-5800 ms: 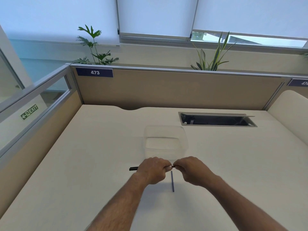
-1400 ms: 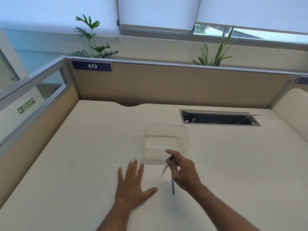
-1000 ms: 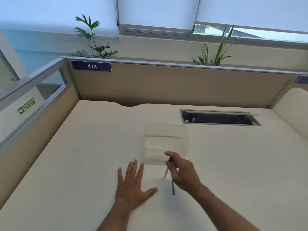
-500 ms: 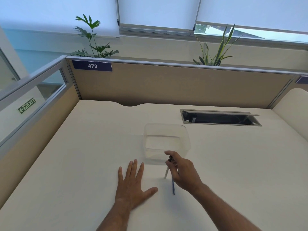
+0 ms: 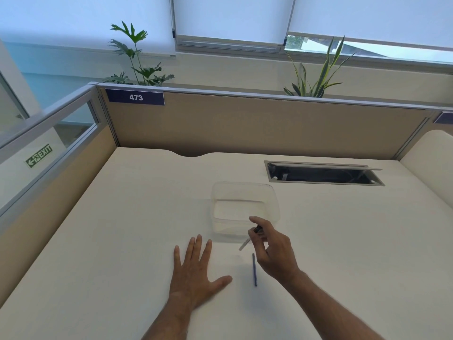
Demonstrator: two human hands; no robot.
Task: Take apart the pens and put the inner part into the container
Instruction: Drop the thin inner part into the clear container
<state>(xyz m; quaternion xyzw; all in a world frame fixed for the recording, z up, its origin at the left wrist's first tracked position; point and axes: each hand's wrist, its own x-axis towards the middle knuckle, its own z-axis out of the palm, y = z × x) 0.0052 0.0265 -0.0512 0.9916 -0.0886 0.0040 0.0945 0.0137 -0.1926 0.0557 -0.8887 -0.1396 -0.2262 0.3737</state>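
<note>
The right hand (image 5: pixel 274 251) pinches a thin pale pen refill (image 5: pixel 244 244) with a dark end between thumb and fingers, just in front of the clear container's (image 5: pixel 245 192) near wall, slanting down toward the desk (image 5: pixel 122 217). The left hand (image 5: pixel 196 268) lies flat on the desk, fingers spread, gripping nothing. A blue pen part (image 5: pixel 254 269) lies on the desk between the 2 hands, in front of the container. Behind the container are a cable slot (image 5: pixel 323 174), a beige partition labelled 473 (image 5: pixel 135 97) and 2 plants. Compared with 0.5 s ago, the right hand sits slightly higher, its index finger lifted.
</note>
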